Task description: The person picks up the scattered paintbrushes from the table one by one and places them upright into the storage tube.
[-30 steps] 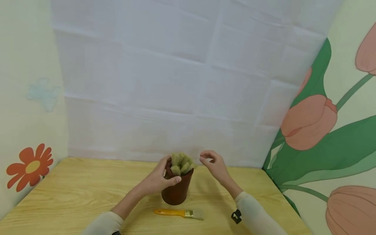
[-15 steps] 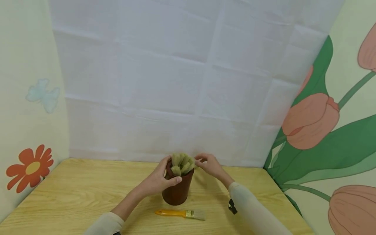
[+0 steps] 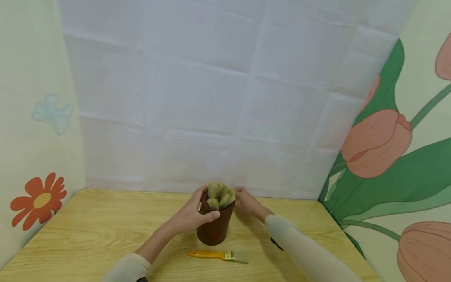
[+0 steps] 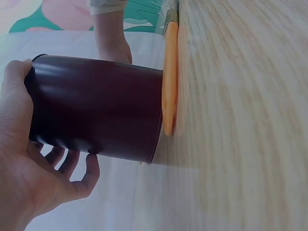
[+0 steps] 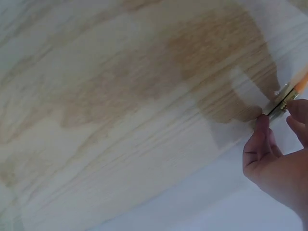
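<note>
A dark brown cylindrical cup (image 3: 213, 229) stands on the table, and several yellowish brush heads (image 3: 220, 192) stick up out of it. My left hand (image 3: 188, 217) grips the cup by its upper part, thumb on the near side; in the left wrist view the fingers (image 4: 70, 163) curl round its far side. At the right rim is my right hand (image 3: 248, 204), its fingertips partly hidden behind the brush heads. In the right wrist view its thumb and finger pinch a paintbrush (image 5: 299, 86) near the metal ferrule, orange handle running out of frame.
Another paintbrush (image 3: 208, 254), orange-handled with pale bristles, lies on the wood-grain table (image 3: 116, 223) just in front of the cup. A white cloth (image 3: 197, 98) hangs behind the table, with painted walls (image 3: 373, 196) at both sides.
My right hand has moved left, from beside the cup to its right rim, and now pinches a brush there. The left hand keeps its grip on the cup.
</note>
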A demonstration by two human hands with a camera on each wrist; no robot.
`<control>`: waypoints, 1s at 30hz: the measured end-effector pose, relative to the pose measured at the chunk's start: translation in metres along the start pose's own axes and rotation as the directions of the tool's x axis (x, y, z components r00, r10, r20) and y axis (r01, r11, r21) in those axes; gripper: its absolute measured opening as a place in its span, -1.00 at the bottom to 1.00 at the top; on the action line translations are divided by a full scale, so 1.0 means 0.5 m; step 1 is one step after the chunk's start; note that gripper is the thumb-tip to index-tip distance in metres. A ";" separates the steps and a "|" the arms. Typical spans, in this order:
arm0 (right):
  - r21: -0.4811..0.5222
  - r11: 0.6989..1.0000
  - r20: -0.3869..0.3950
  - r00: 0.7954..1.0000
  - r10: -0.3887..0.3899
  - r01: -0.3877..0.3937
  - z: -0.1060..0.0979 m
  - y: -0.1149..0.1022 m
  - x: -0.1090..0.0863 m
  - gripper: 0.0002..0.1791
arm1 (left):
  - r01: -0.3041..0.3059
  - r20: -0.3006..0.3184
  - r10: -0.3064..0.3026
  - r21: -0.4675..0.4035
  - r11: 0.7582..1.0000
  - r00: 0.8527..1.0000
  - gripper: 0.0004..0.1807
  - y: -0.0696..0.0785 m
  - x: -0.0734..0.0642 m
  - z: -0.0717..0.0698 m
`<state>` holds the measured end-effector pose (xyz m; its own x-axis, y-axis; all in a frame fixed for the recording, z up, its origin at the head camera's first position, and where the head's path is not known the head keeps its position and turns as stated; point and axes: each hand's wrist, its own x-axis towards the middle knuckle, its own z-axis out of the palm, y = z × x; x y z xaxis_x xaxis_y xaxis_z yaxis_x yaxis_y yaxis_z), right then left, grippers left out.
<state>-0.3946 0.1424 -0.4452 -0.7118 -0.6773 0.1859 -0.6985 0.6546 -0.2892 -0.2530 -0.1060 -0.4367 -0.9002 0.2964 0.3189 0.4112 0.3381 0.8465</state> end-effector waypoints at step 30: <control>0.002 1.000 -0.030 0.999 -0.026 0.026 -0.010 0.025 -0.056 -0.83 | -0.003 0.009 0.003 -0.011 1.000 1.000 0.13 -0.009 0.004 -0.001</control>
<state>-0.3835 0.1712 -0.4495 -0.6956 -0.6835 0.2212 -0.7163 0.6365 -0.2860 -0.2567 -0.1075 -0.4398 -0.8977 0.3053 0.3178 0.4122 0.3270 0.8504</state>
